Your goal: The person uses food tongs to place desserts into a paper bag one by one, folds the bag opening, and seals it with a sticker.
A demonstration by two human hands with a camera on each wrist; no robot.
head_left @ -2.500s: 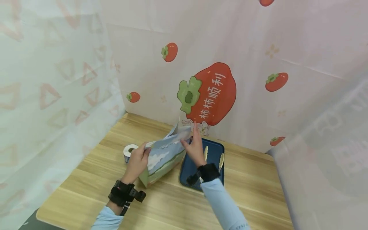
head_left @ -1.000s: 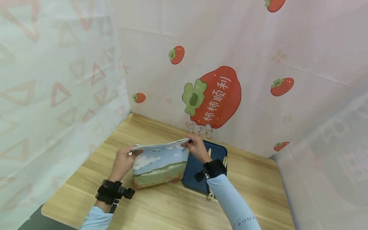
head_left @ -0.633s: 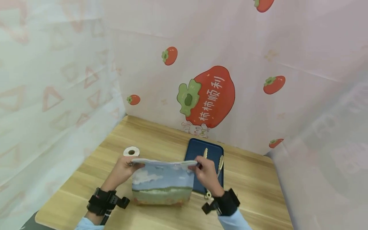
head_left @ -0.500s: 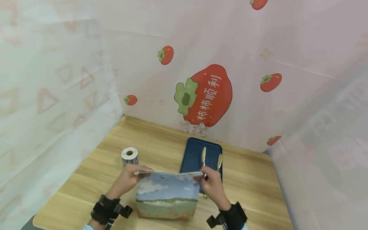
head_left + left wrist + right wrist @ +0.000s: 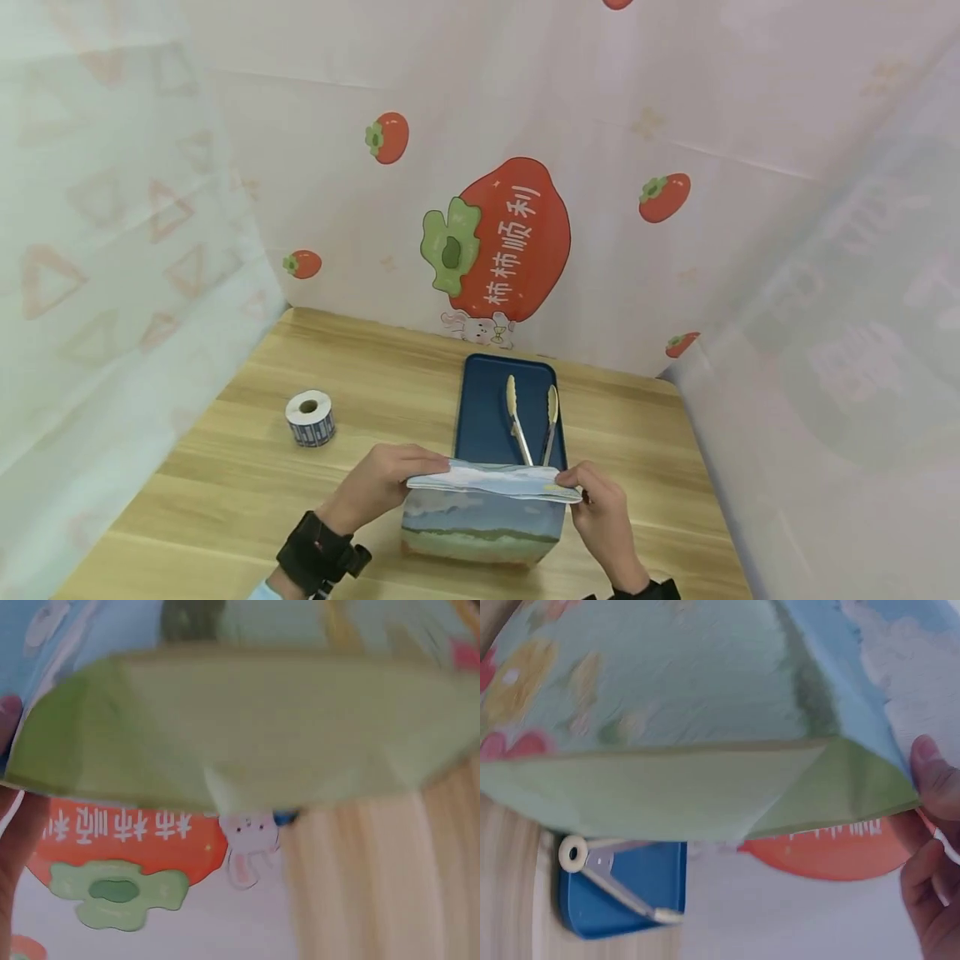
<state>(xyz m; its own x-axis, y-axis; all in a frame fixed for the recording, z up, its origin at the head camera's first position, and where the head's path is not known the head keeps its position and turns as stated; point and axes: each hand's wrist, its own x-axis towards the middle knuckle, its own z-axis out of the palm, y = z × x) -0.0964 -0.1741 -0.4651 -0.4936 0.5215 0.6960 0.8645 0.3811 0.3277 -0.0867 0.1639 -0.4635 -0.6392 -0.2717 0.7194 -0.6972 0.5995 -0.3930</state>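
Observation:
A paper bag (image 5: pixel 483 529) painted with a sky-and-meadow scene stands near the front of the table, its top edge folded down into a flat band (image 5: pixel 495 482). My left hand (image 5: pixel 378 483) pinches the left end of that band, fingers lying over the top. At the other end, my right hand (image 5: pixel 603 512) grips the band between thumb and fingers. From the left wrist, the bag's green side panel (image 5: pixel 247 735) fills much of the picture. In the right wrist view the thumb (image 5: pixel 934 776) presses on the bag's upper corner, with curled fingers below it.
Behind the bag lies a dark blue tray (image 5: pixel 480 392) with gold-tipped tongs (image 5: pixel 517 421) on it, partly covered by the bag. A label roll (image 5: pixel 310 421) stands on the wooden table (image 5: pixel 217 475) to the left. Printed curtains (image 5: pixel 337 192) enclose the back and sides.
Both hands have brought the bag toward the table's front, turning it from slanted to squarely facing me. Its top edge is now folded over. The label roll and tray show more fully.

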